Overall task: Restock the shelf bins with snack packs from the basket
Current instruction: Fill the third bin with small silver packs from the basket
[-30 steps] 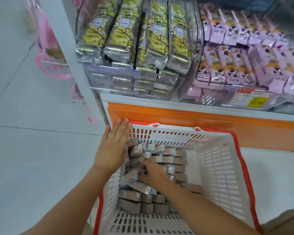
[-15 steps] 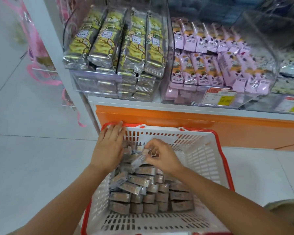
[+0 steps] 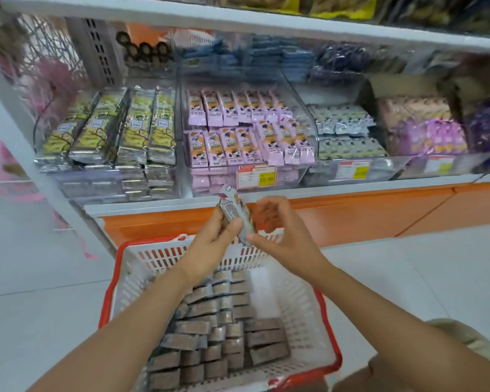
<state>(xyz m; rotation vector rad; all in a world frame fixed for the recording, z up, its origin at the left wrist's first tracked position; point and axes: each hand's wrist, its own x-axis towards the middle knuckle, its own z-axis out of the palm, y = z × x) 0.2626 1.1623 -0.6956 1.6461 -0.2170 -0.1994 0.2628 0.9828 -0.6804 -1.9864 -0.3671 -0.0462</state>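
My left hand (image 3: 214,237) grips a small stack of silver-brown snack packs (image 3: 235,212), held upright above the basket's far rim. My right hand (image 3: 277,230) is beside it, thumb touching the stack's lower right edge, fingers curled loosely behind. Below, the white basket with a red rim (image 3: 303,304) stands on the floor, with several rows of the same brown packs (image 3: 212,335) in it. On the shelf ahead stand clear bins: yellow-silver packs (image 3: 119,131), pink packs (image 3: 246,131), pale blue-white packs (image 3: 345,131).
An orange base panel (image 3: 365,210) runs under the shelf's white edge. A white upright post (image 3: 37,154) stands at left with pink items (image 3: 51,86) hanging beyond it. Purple packs (image 3: 433,134) fill bins at right. Pale tiled floor (image 3: 40,278) surrounds the basket. My knee (image 3: 464,349) shows bottom right.
Both hands rose out of the basket with packs; the left left the basket rim and took the stack. The view tilted up, showing more shelf.
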